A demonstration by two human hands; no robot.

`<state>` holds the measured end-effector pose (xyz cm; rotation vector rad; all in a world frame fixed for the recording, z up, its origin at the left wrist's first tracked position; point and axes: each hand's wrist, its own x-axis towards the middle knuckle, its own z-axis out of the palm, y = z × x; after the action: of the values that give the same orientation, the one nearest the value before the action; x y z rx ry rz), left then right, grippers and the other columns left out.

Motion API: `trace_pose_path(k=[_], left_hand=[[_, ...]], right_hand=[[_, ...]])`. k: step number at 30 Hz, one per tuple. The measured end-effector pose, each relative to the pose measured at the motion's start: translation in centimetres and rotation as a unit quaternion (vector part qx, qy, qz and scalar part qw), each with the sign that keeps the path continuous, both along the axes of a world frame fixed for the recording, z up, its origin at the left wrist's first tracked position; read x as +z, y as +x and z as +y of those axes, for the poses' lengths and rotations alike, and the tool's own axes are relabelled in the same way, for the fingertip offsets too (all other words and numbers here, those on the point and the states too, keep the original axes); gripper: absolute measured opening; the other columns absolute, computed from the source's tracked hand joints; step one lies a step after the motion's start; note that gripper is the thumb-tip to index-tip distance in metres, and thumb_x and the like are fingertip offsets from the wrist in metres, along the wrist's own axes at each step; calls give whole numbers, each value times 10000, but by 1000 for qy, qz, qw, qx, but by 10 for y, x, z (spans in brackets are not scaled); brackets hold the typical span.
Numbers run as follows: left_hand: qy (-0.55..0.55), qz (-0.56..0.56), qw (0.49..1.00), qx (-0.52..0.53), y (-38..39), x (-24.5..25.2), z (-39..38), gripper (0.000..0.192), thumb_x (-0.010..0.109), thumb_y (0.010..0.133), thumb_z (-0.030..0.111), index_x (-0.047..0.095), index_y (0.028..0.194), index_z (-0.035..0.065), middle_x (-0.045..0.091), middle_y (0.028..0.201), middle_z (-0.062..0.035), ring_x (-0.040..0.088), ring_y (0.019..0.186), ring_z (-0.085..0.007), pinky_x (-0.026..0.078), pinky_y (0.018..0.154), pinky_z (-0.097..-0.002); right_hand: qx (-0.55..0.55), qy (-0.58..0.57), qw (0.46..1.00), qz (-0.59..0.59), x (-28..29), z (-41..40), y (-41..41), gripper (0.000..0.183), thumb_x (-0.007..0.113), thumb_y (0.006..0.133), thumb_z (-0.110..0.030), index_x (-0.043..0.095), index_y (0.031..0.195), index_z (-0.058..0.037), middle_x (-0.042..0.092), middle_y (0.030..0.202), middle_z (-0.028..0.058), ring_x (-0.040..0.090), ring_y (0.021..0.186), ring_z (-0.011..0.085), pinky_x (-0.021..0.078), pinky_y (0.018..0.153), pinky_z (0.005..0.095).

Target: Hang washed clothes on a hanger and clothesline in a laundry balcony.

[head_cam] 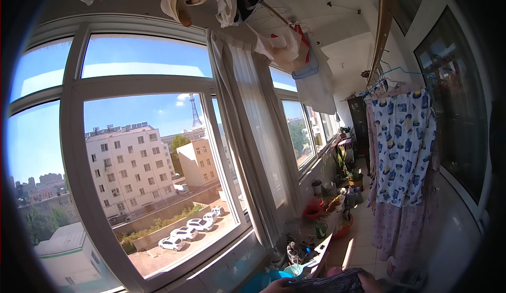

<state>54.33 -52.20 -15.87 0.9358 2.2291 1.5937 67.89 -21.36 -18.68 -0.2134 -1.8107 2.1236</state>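
At the bottom edge my left hand grips one end of a dark, crumpled piece of cloth. My right hand has hold of the other end, so the cloth spans between them. Both hands are partly cut off by the frame. Just beyond the left hand sit a turquoise basin and a light-blue plastic dipper. A pink round object shows behind the cloth.
A long shelf with a shoe and a red basin runs along the window wall. Patterned clothing hangs at right. Overhead, laundry hangs on a rod. Potted plants stand farther down the tiled floor.
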Motion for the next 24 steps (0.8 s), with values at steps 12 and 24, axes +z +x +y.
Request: trace_pose_path(k=[12,24], left_hand=[[-280,83,955,-61,-29,-11,-46,345,701,811,325,662,1005,42,667,916,-161,572,781,-202,464,737,-362],[-13,-212,977,-32,-75,-55,-12,138,645,866,156,599,933,45,566,851,28,504,790,-61,426,714,-217]], right_hand=[[64,100,989,87,-27,36,-45,271,429,886,-74,554,1092,50,626,988,139,611,923,216,484,812,330],[-15,-89,992,-92,-78,59,23,418,593,725,62,566,1133,-24,597,1016,63,569,928,163,459,820,283]])
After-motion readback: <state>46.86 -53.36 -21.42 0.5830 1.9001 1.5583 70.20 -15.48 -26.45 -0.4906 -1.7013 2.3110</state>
